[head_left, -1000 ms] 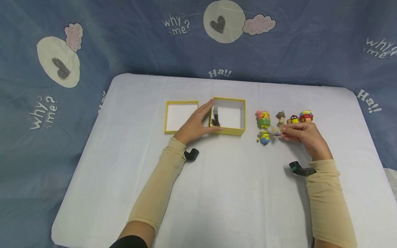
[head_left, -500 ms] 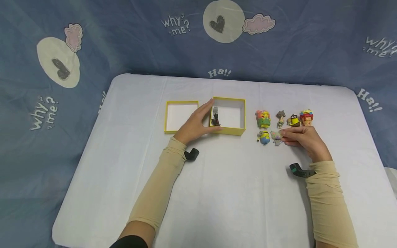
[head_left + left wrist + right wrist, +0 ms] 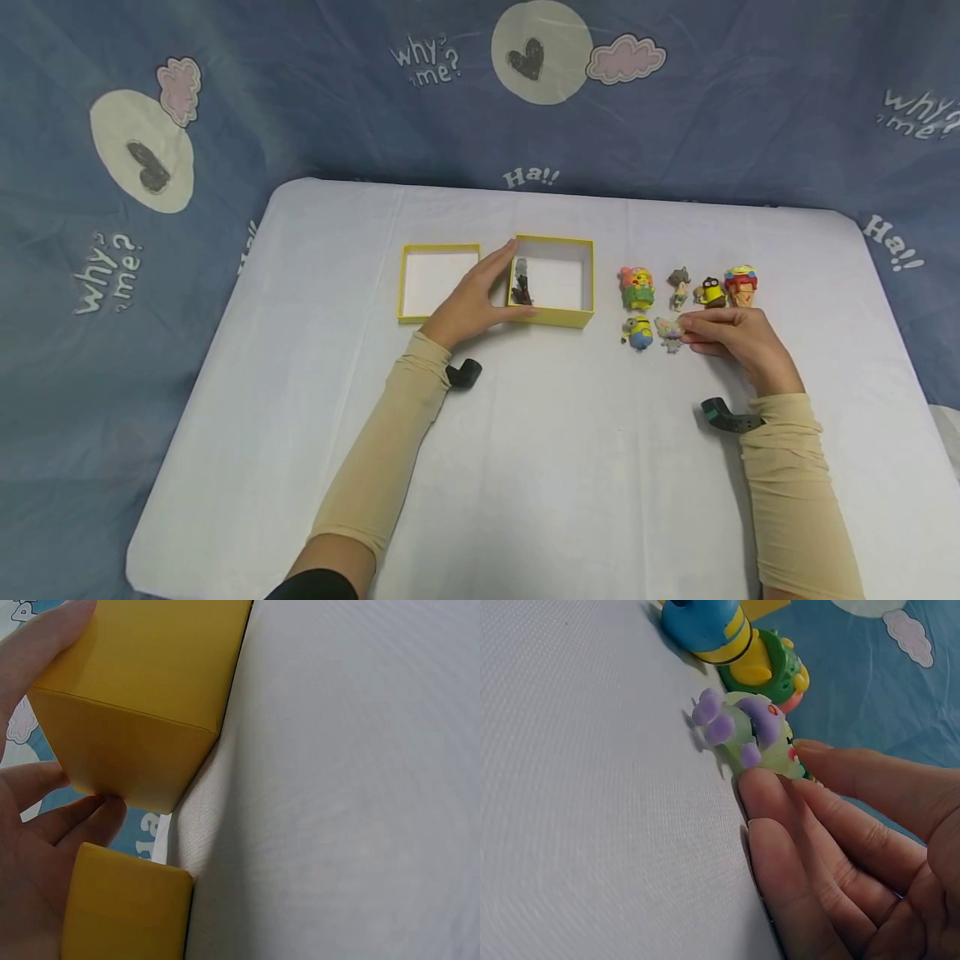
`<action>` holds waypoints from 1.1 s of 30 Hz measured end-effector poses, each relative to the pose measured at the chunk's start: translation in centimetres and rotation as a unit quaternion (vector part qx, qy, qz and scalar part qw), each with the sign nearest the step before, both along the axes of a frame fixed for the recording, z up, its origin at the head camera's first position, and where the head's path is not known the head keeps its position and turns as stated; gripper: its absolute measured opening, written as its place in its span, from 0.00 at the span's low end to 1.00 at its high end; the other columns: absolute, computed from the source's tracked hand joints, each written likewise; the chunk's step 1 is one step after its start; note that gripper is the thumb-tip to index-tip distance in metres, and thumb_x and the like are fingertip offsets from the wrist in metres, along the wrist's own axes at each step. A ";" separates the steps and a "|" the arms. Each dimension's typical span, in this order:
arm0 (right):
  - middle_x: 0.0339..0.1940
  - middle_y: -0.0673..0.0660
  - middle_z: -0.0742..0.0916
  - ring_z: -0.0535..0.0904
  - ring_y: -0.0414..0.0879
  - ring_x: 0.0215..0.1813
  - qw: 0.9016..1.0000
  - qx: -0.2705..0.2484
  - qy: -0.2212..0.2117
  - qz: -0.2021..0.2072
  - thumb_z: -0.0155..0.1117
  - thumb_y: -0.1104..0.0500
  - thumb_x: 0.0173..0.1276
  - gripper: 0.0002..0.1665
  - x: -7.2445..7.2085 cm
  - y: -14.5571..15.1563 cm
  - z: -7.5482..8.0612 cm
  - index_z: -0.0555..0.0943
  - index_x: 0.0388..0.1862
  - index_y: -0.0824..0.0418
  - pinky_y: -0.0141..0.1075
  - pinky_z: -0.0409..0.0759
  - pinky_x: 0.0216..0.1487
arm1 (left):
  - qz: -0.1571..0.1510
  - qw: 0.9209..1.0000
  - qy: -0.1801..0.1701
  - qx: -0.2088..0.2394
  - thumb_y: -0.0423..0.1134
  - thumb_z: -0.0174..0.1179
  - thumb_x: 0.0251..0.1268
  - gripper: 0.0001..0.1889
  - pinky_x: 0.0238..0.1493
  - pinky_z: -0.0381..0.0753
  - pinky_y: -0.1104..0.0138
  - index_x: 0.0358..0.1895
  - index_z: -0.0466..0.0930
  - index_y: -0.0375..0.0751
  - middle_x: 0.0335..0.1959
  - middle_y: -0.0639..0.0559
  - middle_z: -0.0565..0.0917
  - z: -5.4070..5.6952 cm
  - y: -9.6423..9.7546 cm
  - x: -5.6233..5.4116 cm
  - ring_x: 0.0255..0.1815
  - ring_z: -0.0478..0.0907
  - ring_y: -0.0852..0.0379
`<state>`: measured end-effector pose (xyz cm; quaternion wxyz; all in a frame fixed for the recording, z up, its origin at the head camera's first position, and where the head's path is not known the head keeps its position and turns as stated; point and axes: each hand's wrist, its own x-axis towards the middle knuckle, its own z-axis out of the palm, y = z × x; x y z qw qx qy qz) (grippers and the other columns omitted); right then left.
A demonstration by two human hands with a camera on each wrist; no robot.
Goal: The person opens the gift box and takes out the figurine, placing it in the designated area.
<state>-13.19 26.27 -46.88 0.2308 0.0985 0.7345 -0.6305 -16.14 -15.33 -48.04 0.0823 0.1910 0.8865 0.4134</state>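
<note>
My left hand [image 3: 468, 306] holds the open yellow box [image 3: 551, 318] at its left side, thumb on the front wall and fingers toward the back corner. In the left wrist view the fingertips touch the box's yellow side [image 3: 127, 742]. A dark figurine [image 3: 521, 282] with a grey top lies inside along the left wall. My right hand [image 3: 738, 337] pinches a small pale green and purple toy figurine [image 3: 739, 724] between thumb and fingers, low at the tablecloth. Left of it is a blue and yellow minion figurine [image 3: 640, 332]. Behind stands a green, yellow and pink figurine [image 3: 637, 288].
The yellow-rimmed box lid [image 3: 437, 318] lies left of the box, partly behind my left hand. A grey-brown figurine [image 3: 678, 287], a black and yellow figurine [image 3: 710, 292] and a red ice-cream-cone toy [image 3: 742, 286] stand behind my right hand. A white cloth covers the table [image 3: 540, 467].
My right hand has come slightly nearer the front of the table with the pale figurine, which now sits beside the minion figurine. My left hand and the box have stayed put.
</note>
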 end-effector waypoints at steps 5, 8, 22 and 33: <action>0.37 0.43 0.93 0.91 0.35 0.38 1.000 0.005 -0.002 0.002 0.72 0.58 0.71 0.06 0.2 0.1 0.1 0.93 0.44 0.52 0.28 0.90 0.42 | 0.001 1.000 -0.002 0.000 0.62 0.75 0.57 0.58 0.88 0.50 0.59 0.85 0.44 0.62 0.86 0.63 0.49 0.0 0.0 0.0 0.87 0.47 0.57; 0.37 0.43 0.93 0.91 0.36 0.38 1.000 0.003 -0.004 0.000 0.72 0.58 0.71 0.07 0.2 0.1 0.1 0.92 0.45 0.54 0.29 0.90 0.43 | 0.001 1.000 -0.002 0.001 0.62 0.75 0.57 0.58 0.88 0.50 0.59 0.85 0.44 0.61 0.86 0.63 0.49 0.0 0.0 0.0 0.87 0.47 0.57; 0.38 0.42 0.93 0.91 0.35 0.40 1.000 0.001 -0.005 0.001 0.72 0.60 0.70 0.08 0.3 0.3 0.0 0.92 0.46 0.56 0.28 0.90 0.44 | 0.000 1.000 0.001 0.003 0.61 0.75 0.57 0.58 0.88 0.51 0.58 0.85 0.45 0.60 0.87 0.59 0.50 0.0 0.0 0.0 0.87 0.48 0.55; 0.39 0.36 0.91 0.90 0.32 0.41 0.997 0.068 0.026 0.009 0.74 0.58 0.69 0.22 0.6 0.2 0.2 0.86 0.58 0.68 0.28 0.89 0.44 | -0.002 1.000 0.009 0.006 0.61 0.75 0.58 0.58 0.88 0.51 0.58 0.85 0.45 0.58 0.87 0.56 0.51 -0.2 0.0 -0.1 0.87 0.49 0.52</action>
